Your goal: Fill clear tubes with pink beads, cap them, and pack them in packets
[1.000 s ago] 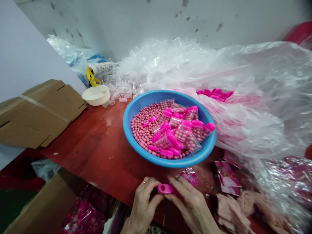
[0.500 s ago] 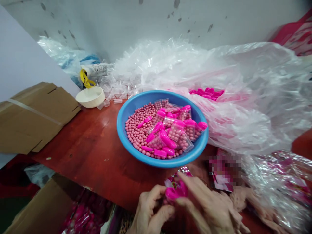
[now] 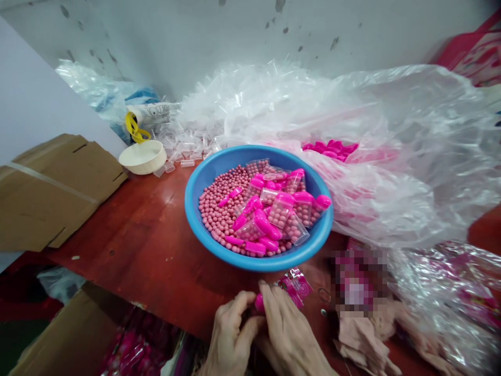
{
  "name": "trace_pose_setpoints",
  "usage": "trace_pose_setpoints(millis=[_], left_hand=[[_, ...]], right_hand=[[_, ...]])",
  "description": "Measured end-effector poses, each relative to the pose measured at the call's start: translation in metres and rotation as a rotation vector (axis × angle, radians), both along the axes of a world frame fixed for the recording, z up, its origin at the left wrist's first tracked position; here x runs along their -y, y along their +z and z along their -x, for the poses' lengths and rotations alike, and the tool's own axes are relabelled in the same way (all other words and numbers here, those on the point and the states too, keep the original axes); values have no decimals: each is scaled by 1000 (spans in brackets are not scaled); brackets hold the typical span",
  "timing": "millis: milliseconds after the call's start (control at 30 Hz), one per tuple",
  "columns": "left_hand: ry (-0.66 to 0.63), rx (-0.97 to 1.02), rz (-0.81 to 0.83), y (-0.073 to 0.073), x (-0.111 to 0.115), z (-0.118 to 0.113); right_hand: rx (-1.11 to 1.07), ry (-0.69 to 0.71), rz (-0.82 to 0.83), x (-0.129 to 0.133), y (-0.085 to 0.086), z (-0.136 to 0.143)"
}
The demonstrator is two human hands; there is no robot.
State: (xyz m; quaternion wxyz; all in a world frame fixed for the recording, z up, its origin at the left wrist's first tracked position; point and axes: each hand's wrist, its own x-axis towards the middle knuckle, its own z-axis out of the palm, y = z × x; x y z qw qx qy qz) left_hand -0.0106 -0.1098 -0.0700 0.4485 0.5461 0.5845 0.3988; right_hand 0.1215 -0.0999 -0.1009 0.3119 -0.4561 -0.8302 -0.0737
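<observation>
L hand [image 3: 230,329] grips pink cap [image 3: 259,303], R hand [image 3: 287,326] against it, grip unclear, approx 6 o'clock of blue basin [image 3: 250,263]. Basin: loose beads [image 3: 213,209] at 9, capped bead-filled tubes [image 3: 280,210] at 3.

A small, glossy, bright pink piece [image 3: 259,303] is held near the table's near edge by the left hand [image 3: 231,334], its far side covered by the fingers of the right hand [image 3: 287,326]; its full shape and tilt are hidden. Beyond it, a round blue basin [image 3: 193,230] is seated upright on the table, between the near edge and the far side. Dull pink beads [image 3: 219,206] are heaped inside, towards the basin's left rim. Clear, bead-filled containers with pink caps [image 3: 279,211] are piled at varied angles towards its right rim. A shiny pink printed packet [image 3: 296,288] is laid flat just beside the right hand.
</observation>
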Motion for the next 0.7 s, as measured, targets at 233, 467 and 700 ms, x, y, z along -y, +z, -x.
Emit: trace_pose_setpoints(millis=[233, 467, 700], left_hand=[[80, -15, -121, -38, -6, 15], [114, 49, -163, -42, 1, 16], [119, 155, -84, -41, -3, 17]], right_hand=[[41, 1, -56, -15, -12, 21], [126, 50, -72, -11, 12, 23], [24, -5, -24, -7, -5, 30]])
